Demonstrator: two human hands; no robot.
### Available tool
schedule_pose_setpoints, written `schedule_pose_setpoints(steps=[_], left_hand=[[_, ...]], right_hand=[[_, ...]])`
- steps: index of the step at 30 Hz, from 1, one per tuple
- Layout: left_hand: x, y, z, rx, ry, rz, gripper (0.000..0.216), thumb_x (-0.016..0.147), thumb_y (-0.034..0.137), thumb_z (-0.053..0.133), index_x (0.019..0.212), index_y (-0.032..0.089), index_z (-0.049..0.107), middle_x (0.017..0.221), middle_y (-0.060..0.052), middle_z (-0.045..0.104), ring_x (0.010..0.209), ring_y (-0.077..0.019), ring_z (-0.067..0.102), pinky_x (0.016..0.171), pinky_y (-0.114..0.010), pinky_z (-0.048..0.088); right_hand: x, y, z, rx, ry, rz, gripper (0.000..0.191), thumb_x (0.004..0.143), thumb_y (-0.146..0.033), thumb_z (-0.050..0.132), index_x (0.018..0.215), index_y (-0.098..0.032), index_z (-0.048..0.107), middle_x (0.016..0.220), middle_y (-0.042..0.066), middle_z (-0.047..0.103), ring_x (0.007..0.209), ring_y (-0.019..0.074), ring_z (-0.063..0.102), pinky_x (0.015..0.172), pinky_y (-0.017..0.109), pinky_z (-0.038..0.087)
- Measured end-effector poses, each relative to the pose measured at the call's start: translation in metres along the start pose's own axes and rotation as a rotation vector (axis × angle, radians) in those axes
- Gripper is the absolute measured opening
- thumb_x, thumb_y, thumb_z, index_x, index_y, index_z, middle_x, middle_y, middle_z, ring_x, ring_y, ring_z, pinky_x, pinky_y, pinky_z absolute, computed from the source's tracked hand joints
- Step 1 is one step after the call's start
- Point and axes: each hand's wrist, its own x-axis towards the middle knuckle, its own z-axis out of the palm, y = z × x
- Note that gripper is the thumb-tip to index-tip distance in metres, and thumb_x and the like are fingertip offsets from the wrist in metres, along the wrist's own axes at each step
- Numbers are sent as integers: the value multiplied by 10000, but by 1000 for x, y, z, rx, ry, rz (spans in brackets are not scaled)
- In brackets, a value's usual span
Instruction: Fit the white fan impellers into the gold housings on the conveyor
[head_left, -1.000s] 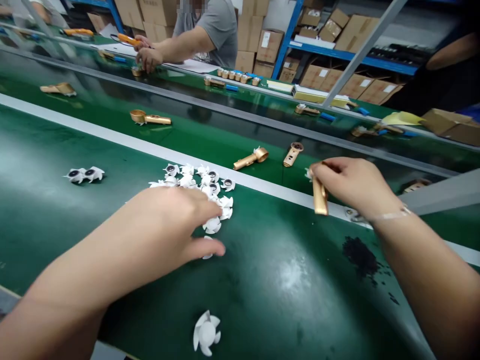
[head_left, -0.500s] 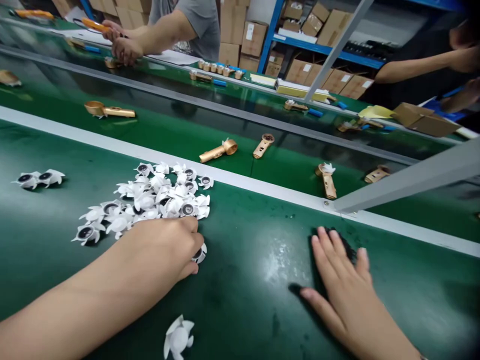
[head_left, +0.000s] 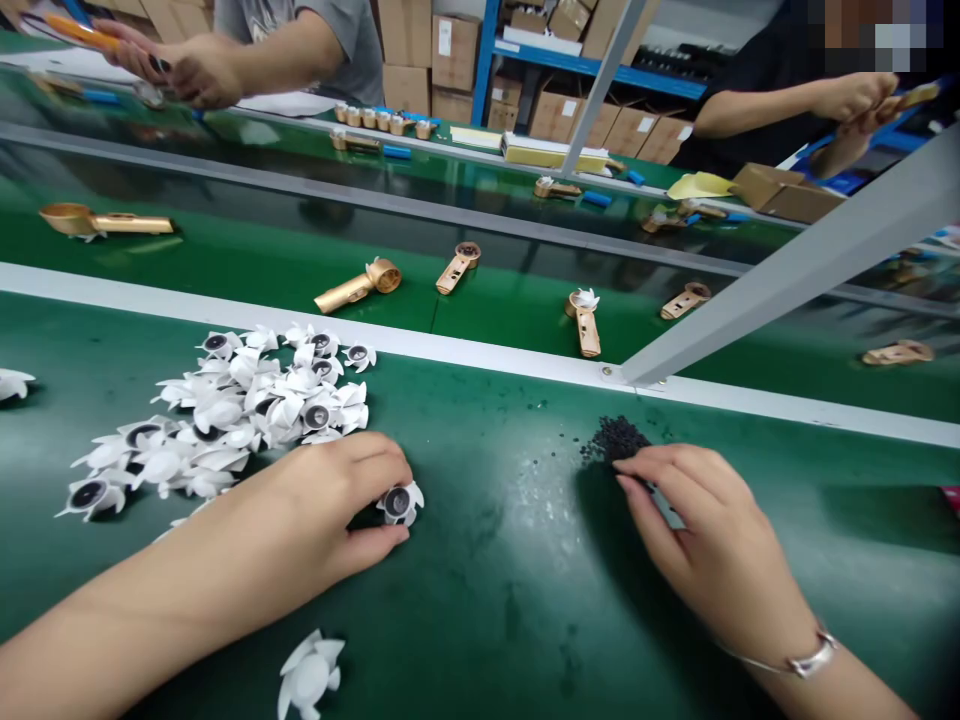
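My left hand (head_left: 341,500) grips a small white fan blade (head_left: 400,503) between thumb and fingers, its dark round hub facing up. Behind that hand lies a heap of similar white fan blades (head_left: 225,400), and a single loose blade (head_left: 310,675) rests near the front edge of the view. On the right, my right hand (head_left: 694,520) has thumb and fingertips pinched together at the edge of a pile of tiny black pieces (head_left: 616,438). Whatever sits between those fingertips is too small to make out.
Beyond the white rail (head_left: 480,352), golden fan housings (head_left: 360,285) lie on a green conveyor belt (head_left: 495,310). A grey slanted post (head_left: 787,240) rises at the right. Two people work across the line, one hand (head_left: 202,72) near an orange tool (head_left: 79,30).
My right hand has gone from lying flat over the black pile to a pinch at its edge, uncovering the pile. The fan blade in my left hand shows more. The housings appear farther left.
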Motion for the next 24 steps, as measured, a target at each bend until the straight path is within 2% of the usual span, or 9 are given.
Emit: schedule_pose_setpoints(steps=[2,4,8,11,15,19,21,24], left_hand=[[2,-1,1,-1,-101,-33,189,903,303,633,1081,254,674,1162,-61,707,938,-238,715,818,-329,557],[5,-1,2,-3,-144,-63,196,914,328,616,1089,249,655,1152,-71,702,959,-252,705,812,-345,552],[7,0,2,-22,-137,-82,183,910,330,626,1067,239,652,1120,-70,697,929,-242,696,798,-350,547],[7,5,0,-96,-79,-117,201,893,319,645,1078,241,648,1041,-55,692,875,-217,679,760,-332,554],[11,12,-4,-379,-35,-210,208,909,329,629,1103,267,674,1080,-40,677,877,-172,681,781,-283,583],[16,16,-2,-601,8,-281,129,869,288,676,979,221,678,978,-27,648,794,-131,648,735,-238,560],[17,16,1,-806,31,-325,117,850,253,695,941,207,637,965,-19,632,755,-111,623,681,-222,531],[19,18,3,-1191,40,-347,148,823,188,718,906,192,595,1162,-37,630,740,-73,618,673,-215,508]], right_hand=[[3,0,1,9,-68,-17,93,936,-169,594,987,-182,671,962,97,696,898,250,643,794,412,509],[8,-5,5,11,-117,-38,116,951,-173,587,1010,-169,687,985,98,706,902,240,632,790,400,495],[27,-13,14,1,-171,-96,168,986,-181,549,1022,-157,712,998,101,722,899,229,616,782,386,452],[41,-13,17,-7,-219,-161,213,997,-171,513,960,-168,723,939,87,727,843,218,613,730,369,404],[57,-14,19,11,-264,-212,229,969,-140,511,825,-169,686,818,83,698,743,217,585,656,366,353],[74,-38,19,143,-264,-176,167,954,-133,498,819,-185,582,806,50,650,750,175,586,675,316,449],[83,-59,16,331,-265,-110,157,963,-119,467,856,-204,544,815,19,617,736,132,575,664,257,479],[95,-88,11,701,-275,9,147,981,-148,461,888,-225,544,815,-7,584,703,110,553,631,230,475]])
